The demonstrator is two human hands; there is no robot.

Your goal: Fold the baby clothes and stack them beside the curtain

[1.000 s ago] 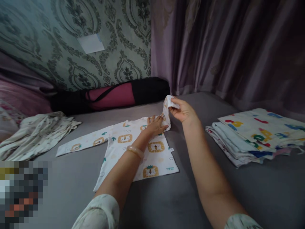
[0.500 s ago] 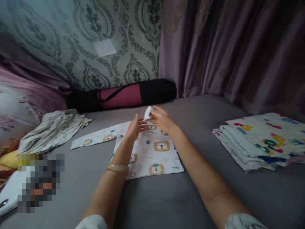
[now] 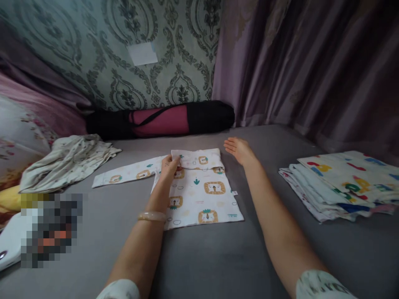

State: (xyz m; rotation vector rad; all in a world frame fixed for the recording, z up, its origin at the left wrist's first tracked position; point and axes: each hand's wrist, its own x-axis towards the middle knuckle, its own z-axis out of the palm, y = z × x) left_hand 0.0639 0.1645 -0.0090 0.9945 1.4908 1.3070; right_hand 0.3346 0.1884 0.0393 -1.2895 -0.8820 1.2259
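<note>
A small white baby shirt with a lion print (image 3: 202,195) lies flat on the grey bed surface (image 3: 218,257). Its right sleeve is folded across the chest near the collar; its left sleeve (image 3: 124,174) stretches out to the left. My left hand (image 3: 170,166) rests on the shirt's upper left by the folded sleeve's end, fingers curled on the cloth. My right hand (image 3: 238,148) hovers open just right of the shirt's top corner, holding nothing.
A stack of folded cloths with coloured letters (image 3: 343,182) sits at the right. A crumpled pale garment (image 3: 65,160) lies at the left. A black and maroon rolled bag (image 3: 162,120) lies along the wall. Curtains hang behind.
My right hand carried the right sleeve across the shirt, laid it flat, let go and drew back to the right. My left hand shifted left along the shirt's top.
</note>
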